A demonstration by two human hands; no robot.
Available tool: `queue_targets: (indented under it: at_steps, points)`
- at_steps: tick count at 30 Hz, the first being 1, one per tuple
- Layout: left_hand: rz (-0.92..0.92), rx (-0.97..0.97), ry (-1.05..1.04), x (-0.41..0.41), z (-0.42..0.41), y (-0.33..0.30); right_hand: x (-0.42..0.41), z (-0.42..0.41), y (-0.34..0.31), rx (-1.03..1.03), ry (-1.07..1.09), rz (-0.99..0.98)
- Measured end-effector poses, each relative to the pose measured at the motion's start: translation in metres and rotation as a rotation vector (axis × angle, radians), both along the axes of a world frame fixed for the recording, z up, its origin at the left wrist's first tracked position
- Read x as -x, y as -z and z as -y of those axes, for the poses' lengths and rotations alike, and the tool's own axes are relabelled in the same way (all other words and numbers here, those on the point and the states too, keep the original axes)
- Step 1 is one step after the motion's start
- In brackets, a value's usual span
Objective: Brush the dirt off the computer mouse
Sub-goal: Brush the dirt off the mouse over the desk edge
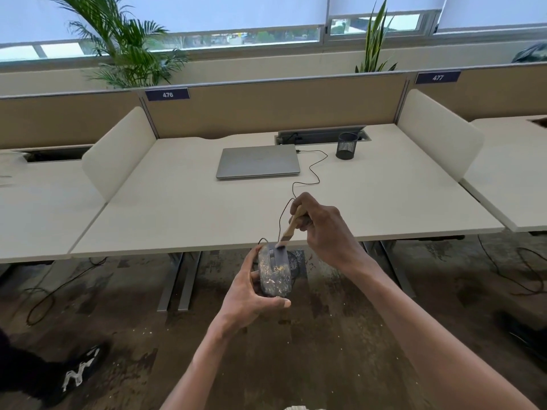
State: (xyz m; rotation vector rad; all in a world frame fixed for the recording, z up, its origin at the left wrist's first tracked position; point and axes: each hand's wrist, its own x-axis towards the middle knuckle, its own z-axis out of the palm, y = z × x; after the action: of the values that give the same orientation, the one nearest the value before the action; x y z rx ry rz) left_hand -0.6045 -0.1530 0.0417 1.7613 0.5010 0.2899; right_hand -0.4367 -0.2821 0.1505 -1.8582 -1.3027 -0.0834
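Squinting at the head view, I cannot make out much of the brush [291, 224]: my right hand [321, 229] is curled round its wooden handle and hides the upper end, and the bristles are a small blur where they meet the mouse [273, 272]. The fingers of my left hand [251, 294] are mostly hidden behind the mouse — I see the thumb hooked under its near end and the palm wrapped along its left side, so that hand grips it. The mouse is held in the air just in front of the desk's [177, 208] near edge, above the floor, not resting on anything. Its long axis runs away from me, button end pointing toward the desk, top face tilted up at the camera and speckled with pale dirt. The brush slants down and left, its tip touching the mouse's far end beside the wheel. A thin cable [310, 173] loops from there across the desk to the closed laptop [257, 161]; the stretch nearest the mouse is hard to follow.
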Motion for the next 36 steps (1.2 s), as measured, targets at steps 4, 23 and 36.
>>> queue_targets:
  at_steps: [4, 23, 36]
  points:
    - [-0.003, 0.021, 0.011, 0.003, -0.001, 0.005, -0.008, 0.01, 0.002, 0.064, 0.034, -0.023]
    - [0.06, 0.022, -0.029, -0.003, 0.0, 0.003, -0.009, 0.015, 0.017, -0.091, 0.239, -0.244]
    - [0.05, 0.032, -0.018, 0.002, -0.006, 0.003, -0.016, 0.013, 0.032, -0.188, 0.445, -0.792]
